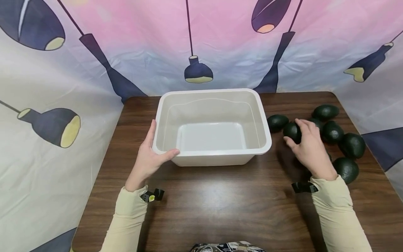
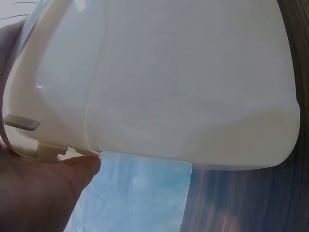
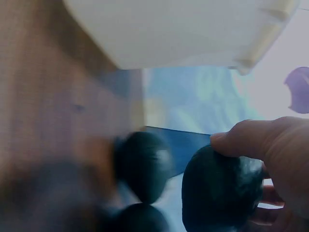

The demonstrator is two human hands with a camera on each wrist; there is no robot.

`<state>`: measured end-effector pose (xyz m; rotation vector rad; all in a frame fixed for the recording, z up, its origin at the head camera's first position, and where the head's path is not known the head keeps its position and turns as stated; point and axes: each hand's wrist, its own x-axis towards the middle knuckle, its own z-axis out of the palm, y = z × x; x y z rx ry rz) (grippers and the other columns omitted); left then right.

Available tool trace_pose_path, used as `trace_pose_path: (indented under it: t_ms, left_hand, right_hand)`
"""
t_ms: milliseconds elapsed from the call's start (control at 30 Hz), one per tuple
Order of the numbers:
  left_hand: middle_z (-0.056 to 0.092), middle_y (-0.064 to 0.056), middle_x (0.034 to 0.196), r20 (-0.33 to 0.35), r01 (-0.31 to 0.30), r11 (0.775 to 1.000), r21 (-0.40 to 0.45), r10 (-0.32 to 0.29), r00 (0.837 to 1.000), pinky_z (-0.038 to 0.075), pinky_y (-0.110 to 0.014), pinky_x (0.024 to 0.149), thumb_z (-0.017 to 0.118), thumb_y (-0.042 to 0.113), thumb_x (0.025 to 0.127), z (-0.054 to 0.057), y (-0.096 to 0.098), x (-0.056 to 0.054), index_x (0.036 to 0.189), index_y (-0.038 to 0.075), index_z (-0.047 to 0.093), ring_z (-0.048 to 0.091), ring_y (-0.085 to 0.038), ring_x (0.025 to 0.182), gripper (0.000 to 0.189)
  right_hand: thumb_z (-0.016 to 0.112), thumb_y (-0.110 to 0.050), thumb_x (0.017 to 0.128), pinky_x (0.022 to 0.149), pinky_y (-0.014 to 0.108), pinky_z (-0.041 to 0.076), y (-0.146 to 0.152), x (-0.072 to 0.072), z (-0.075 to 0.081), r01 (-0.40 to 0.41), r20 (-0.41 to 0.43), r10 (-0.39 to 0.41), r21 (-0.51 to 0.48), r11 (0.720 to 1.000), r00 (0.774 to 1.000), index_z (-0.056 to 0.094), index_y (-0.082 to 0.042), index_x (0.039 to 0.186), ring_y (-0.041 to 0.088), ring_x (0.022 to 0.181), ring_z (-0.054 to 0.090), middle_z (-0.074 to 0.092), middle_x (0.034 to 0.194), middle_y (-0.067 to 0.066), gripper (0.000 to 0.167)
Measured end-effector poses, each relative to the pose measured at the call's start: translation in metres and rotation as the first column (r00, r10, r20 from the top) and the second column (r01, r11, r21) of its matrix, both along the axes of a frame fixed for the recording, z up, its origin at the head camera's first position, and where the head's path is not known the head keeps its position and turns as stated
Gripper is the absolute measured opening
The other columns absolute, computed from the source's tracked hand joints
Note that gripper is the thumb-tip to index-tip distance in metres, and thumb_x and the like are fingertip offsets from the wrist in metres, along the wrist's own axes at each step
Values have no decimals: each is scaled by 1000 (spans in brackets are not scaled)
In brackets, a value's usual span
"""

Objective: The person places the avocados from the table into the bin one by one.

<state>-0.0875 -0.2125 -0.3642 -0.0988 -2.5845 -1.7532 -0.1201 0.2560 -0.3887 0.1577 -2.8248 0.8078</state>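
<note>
A cream plastic tub (image 1: 214,153) stands at the back middle of the wooden table, and only its pale bottom shows inside. My left hand (image 1: 148,159) grips the tub's near left corner, thumb over the front rim and fingers along the left side; the left wrist view shows the thumb (image 2: 82,166) against the tub wall. To the right of the tub, my right hand (image 1: 310,148) holds a dark green avocado (image 1: 291,132) between thumb and fingers. In the right wrist view that avocado (image 3: 219,188) sits in the grasp, with other avocados beyond it.
One avocado (image 1: 277,123) lies between the tub and my right hand. Several more, such as the avocado (image 1: 352,145) near the right edge, cluster around and partly behind that hand. A printed cloth (image 1: 151,66) with lamp pictures hangs behind the table (image 1: 214,206).
</note>
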Motion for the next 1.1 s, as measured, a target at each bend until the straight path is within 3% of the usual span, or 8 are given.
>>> trace_pose_path:
  t_ms: [167, 333, 600, 700, 867, 1100]
  left_hand:
    - [18, 10, 159, -1, 3, 1000, -15, -3, 1000, 35, -44, 105, 87, 21, 74, -1, 0, 0, 156, 31, 9, 37, -20, 133, 113]
    - [16, 11, 159, 2, 0, 1000, -28, 0, 1000, 34, -46, 105, 87, 21, 74, 0, 0, 1, 156, 32, 9, 35, -19, 135, 114]
    - [14, 12, 159, -1, 6, 1000, -21, -6, 1000, 32, -45, 107, 86, 20, 74, -2, -1, 0, 156, 31, 8, 33, -19, 137, 114]
    - [14, 11, 159, 1, 2, 1000, -26, -2, 1000, 31, -45, 107, 87, 20, 74, -3, -1, 0, 156, 30, 8, 32, -19, 137, 115]
    - [15, 11, 159, -4, -4, 1000, -16, 4, 1000, 31, -44, 107, 87, 18, 73, -3, 0, 0, 156, 30, 9, 33, -18, 137, 114]
    - [15, 12, 159, -9, -7, 1000, -23, 6, 1000, 31, -44, 108, 87, 18, 73, -2, 1, 0, 156, 30, 9, 32, -18, 138, 114]
  right_hand:
    - [69, -16, 91, 104, 62, 26, 3, -4, 28, -6, -68, 4, -28, 1000, 998, 35, 4, 147, 46, 134, 28, 34, 145, 27, 69]
    - [70, -18, 90, 106, 60, 27, -4, -7, 51, -41, -159, 32, -52, 998, 987, 37, -2, 149, 41, 135, 32, 37, 147, 22, 69]
    - [76, -18, 86, 101, 57, 36, -28, -9, 78, -174, -313, 143, -76, 982, 939, 44, -8, 146, 38, 128, 44, 45, 142, 16, 69]
    - [79, -15, 83, 95, 55, 42, -38, -8, 85, -234, -339, 198, -68, 970, 920, 46, -10, 145, 35, 125, 48, 47, 141, 14, 71]
    - [81, -16, 81, 85, 49, 48, -55, -4, 90, -306, -320, 275, -51, 951, 907, 47, -13, 145, 30, 120, 52, 47, 141, 10, 72]
    - [80, -22, 82, 92, 46, 46, -74, -3, 86, -387, -294, 361, -34, 921, 885, 50, -12, 142, 24, 122, 51, 48, 140, 6, 68]
